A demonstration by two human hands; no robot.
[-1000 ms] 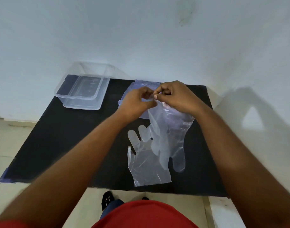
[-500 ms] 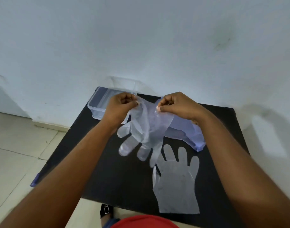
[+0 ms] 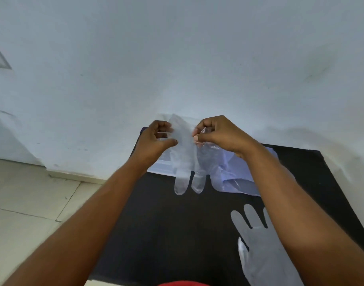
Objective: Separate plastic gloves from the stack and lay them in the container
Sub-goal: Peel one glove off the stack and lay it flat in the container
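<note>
A clear plastic glove (image 3: pixel 184 162) hangs in the air, cuff up and fingers down. My left hand (image 3: pixel 156 139) pinches its cuff on the left, and my right hand (image 3: pixel 216 134) pinches the cuff on the right. Behind the glove and my left hand, the clear container (image 3: pixel 163 164) shows only as a pale strip on the black table (image 3: pixel 177 234). To the right lies the bluish stack of gloves (image 3: pixel 237 178), partly under my right forearm. Another single glove (image 3: pixel 259 250) lies flat at the near right of the table.
A white wall (image 3: pixel 177 58) rises directly behind the table. Tiled floor (image 3: pixel 32 203) shows to the left of the table. A strip of my red clothing (image 3: pixel 183 283) shows at the bottom edge.
Both hands have lifted the glove and carried it left and back, over the container. The view has swung left, so the table sits further right in frame.
</note>
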